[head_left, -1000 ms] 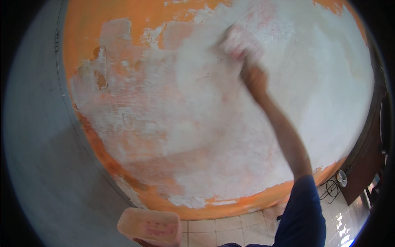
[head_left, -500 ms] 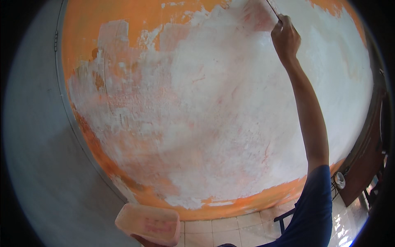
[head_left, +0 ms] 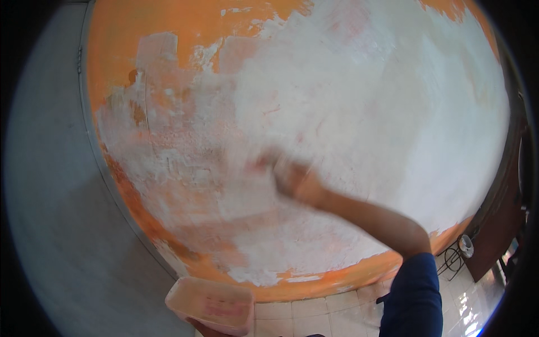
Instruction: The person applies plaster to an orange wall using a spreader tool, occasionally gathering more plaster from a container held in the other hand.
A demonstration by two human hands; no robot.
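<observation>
The right hand (head_left: 297, 182), blurred at mid-frame, is closed around a tool (head_left: 261, 163); the tool's shape and contact with the wall cannot be told. The tray (head_left: 244, 321), at the bottom of the frame left of centre, is gripped at its near edge by the left hand (head_left: 203, 328), of which little is shown; pinkish residue is seen inside. The centre and right of the wall are largely covered by a white coat (head_left: 387, 112). At left the coat is thin and patchy, with orange paint (head_left: 120, 28) showing through; bare orange is left at the upper left, upper right corner and along the bottom. Beyond, the wall is bordered by a grey panel (head_left: 45, 168) at left and floor tiles (head_left: 309, 309) below.
</observation>
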